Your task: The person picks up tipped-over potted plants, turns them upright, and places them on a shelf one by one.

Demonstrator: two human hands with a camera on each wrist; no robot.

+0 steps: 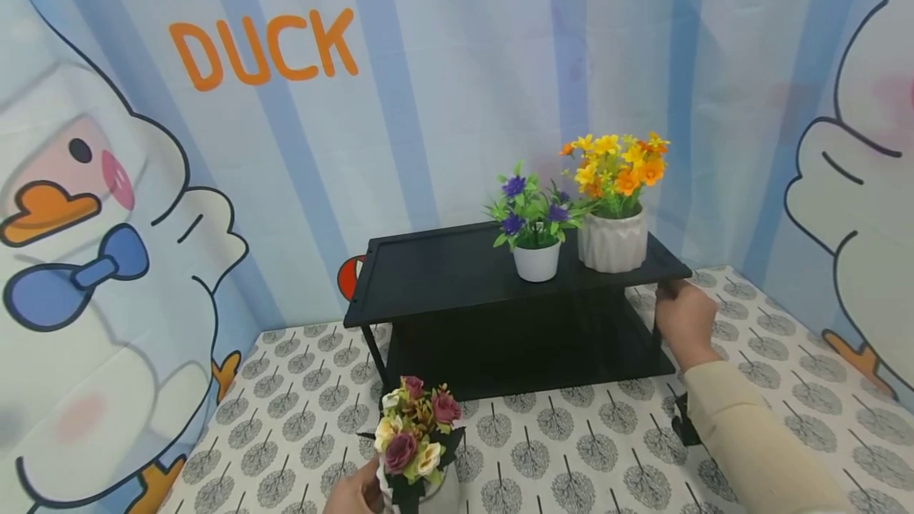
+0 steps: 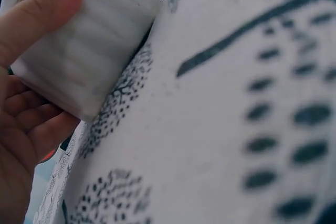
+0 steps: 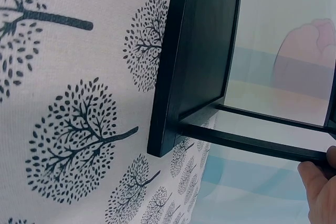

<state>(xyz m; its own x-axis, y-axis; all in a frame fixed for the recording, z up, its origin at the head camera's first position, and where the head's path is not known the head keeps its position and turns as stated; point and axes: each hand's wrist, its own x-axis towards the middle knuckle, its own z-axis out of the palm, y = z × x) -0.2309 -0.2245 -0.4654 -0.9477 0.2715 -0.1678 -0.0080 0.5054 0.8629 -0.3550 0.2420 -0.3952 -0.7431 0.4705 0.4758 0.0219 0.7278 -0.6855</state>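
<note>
In the head view my left hand (image 1: 355,489) holds a white pot (image 1: 444,496) of mauve and cream artificial roses (image 1: 417,436), low in front of the shelf. The left wrist view shows the thumb on the side of the white ribbed pot (image 2: 107,35) and the other fingers beneath and behind it. A black two-tier shelf (image 1: 435,268) stands on the patterned cloth. My right hand (image 1: 687,322) grips its front right post just below the top board. From the right wrist view, fingertips meet the upper end of that post (image 3: 252,142).
On the right of the shelf's top board stand a small white pot (image 1: 537,262) with purple flowers and a larger white pot (image 1: 612,244) with yellow and orange flowers. A black object (image 1: 685,421) lies by the right forearm. Behind hangs a striped duck curtain (image 1: 471,86).
</note>
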